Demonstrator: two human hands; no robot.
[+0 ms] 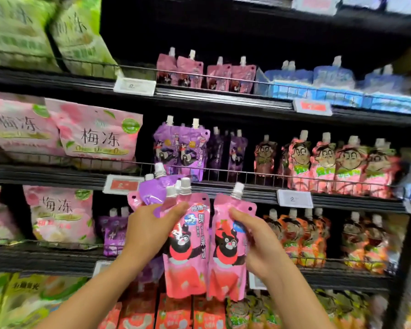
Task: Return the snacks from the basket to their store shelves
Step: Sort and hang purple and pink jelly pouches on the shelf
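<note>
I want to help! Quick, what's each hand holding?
Left hand: grips a bunch of pouches, pink and purple.
Right hand: grips one pink pouch.

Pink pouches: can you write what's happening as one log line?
left hand: holds pink pouch plus purple pouch | right hand: holds second pink pouch | shelves: ahead

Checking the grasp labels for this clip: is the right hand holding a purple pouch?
No. The right hand grips a pink pouch; the purple pouch is in the bunch the left hand holds.
</note>
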